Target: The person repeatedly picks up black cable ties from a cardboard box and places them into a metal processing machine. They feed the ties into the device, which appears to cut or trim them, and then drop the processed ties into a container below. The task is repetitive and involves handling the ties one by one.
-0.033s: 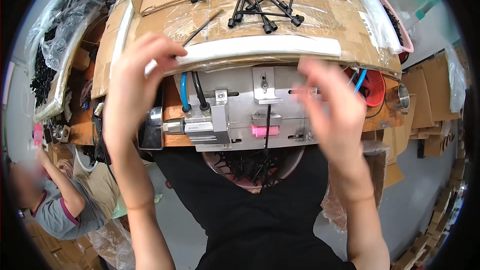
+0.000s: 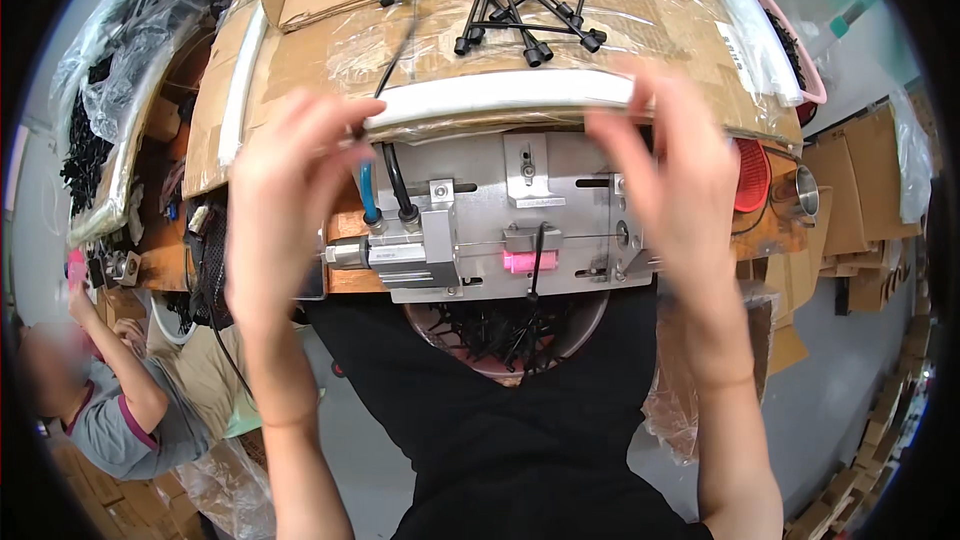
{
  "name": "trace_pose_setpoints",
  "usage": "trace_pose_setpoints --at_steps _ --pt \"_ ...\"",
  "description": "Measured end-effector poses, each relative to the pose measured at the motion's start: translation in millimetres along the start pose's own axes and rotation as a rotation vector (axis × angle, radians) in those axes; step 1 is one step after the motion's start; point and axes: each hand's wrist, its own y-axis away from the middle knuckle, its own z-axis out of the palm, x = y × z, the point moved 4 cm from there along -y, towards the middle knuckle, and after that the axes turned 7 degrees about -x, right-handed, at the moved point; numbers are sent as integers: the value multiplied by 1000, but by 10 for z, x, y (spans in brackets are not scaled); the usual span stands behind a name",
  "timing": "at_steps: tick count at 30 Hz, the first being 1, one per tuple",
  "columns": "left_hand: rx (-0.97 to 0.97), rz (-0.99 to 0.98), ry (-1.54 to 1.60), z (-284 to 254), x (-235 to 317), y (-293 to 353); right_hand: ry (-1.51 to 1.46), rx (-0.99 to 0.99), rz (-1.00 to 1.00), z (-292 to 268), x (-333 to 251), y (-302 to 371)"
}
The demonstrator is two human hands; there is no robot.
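Observation:
My left hand (image 2: 285,190) is closed in a pinch on a black stem (image 2: 398,58), a thin rod whose lower end is hidden by the fingers. My right hand (image 2: 685,180), blurred, has thumb and fingers apart and looks empty. It hovers over the right end of a metal fixture (image 2: 490,175), near the white foam strip (image 2: 500,93). Another black stem (image 2: 537,260) hangs over the fixture's front edge beside a pink block (image 2: 530,262), touched by neither hand. Under that edge, a bowl (image 2: 602,325) holds many black stems.
Several capped black stems (image 2: 530,25) lie on the cardboard (image 2: 640,35) behind the strip. A pneumatic cylinder (image 2: 410,260) with blue and black hoses is on the left. A red basket (image 2: 752,180) and metal cup (image 2: 797,193) stand right. Another person (image 2: 140,400) sits far left.
The stem on the fixture has dropped lower toward the bowl. My left hand has shifted slightly right, tilting its stem more upright. My right hand has moved up, its fingers now at the foam strip.

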Motion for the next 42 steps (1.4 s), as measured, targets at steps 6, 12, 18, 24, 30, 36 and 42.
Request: trace_pose_setpoints --at_steps 6,12,18,24,30,36,42 --pt "-12 45 6 885 813 835 -107 -302 94 104 469 -898" --pt "-112 50 -123 1424 984 990 -1074 -199 442 -65 764 -761" --pt "-134 56 -179 1428 957 927 -1212 -54 222 -293 942 -458" --pt "-124 74 73 755 806 530 -947 87 142 -164 269 549" --pt "205 -118 -170 42 -67 -865 -473 -144 -2 316 -352 1332" --pt "90 -102 -164 314 -541 -1310 -378 -235 -13 570 -398 1406" --pt "115 -158 -26 -127 -122 -803 -359 -295 -23 554 -384 1379"
